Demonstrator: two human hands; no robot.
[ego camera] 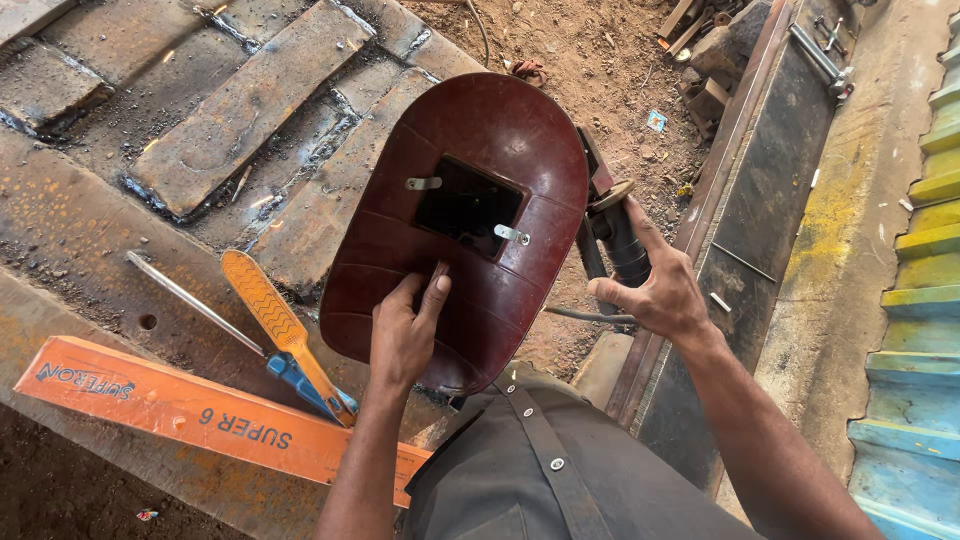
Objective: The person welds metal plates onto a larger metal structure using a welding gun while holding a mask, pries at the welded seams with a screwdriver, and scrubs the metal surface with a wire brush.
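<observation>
Nearest the camera, above the grey shirt front (545, 470), the left hand (405, 335) presses its fingers against the inner face of a dark red hand-held welding shield (455, 230), holding it up over the steel work, while the right hand (660, 290) is closed around the black handle of an electrode holder (615, 235) just right of the shield, thumb raised. Left of the hands, a long orange box (190, 410) lies on the rusty steel plate (70, 230) with an orange-and-blue tool (285, 335) and a thin metal rod (190, 300) beside it. Farther off lie welded steel strips (250, 100), bare earth (600, 60) and a dark steel channel (770, 150).
</observation>
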